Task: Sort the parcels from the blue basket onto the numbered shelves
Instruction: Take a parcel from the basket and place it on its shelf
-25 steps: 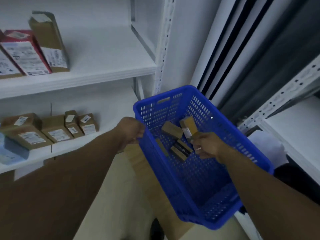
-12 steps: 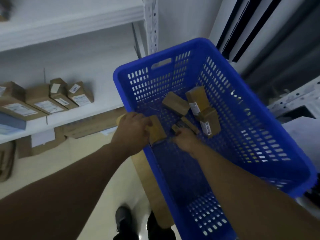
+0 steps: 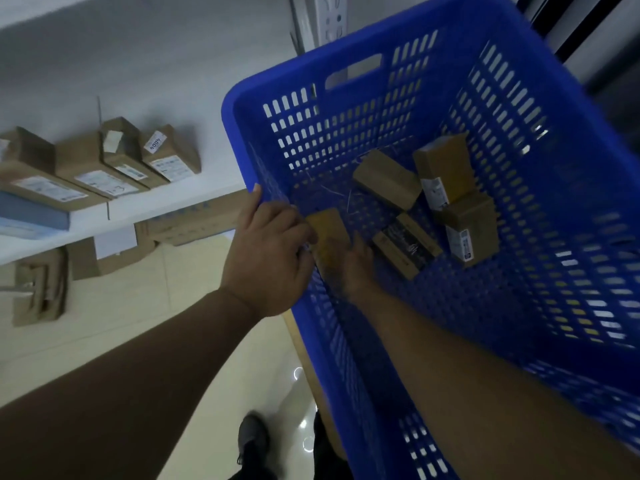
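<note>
The blue basket [image 3: 571, 174] fills the right of the view, tilted toward me. My left hand [image 3: 266, 258] grips its near-left rim. My right hand [image 3: 349, 268] is down inside the basket against a small yellow-brown parcel [image 3: 327, 225] that lies by the left wall; fingers curl on it, though the grip itself is partly hidden. Further in lie a flat brown parcel [image 3: 386, 178], a dark-labelled parcel [image 3: 405, 245] and two upright labelled boxes [image 3: 445, 171] [image 3: 471, 230].
A white shelf [image 3: 173, 206] at the left carries several brown labelled parcels [image 3: 169, 154] and a blue box [image 3: 31, 211]. Cardboard boxes [image 3: 104, 254] stand on the tiled floor beneath it. A white perforated upright [image 3: 329, 19] rises behind the basket. My shoe [image 3: 252, 441] shows below.
The view has tipped down and closer to the basket. My right hand has moved left from the middle parcels to the yellow-brown parcel by the left wall. My left hand keeps its hold.
</note>
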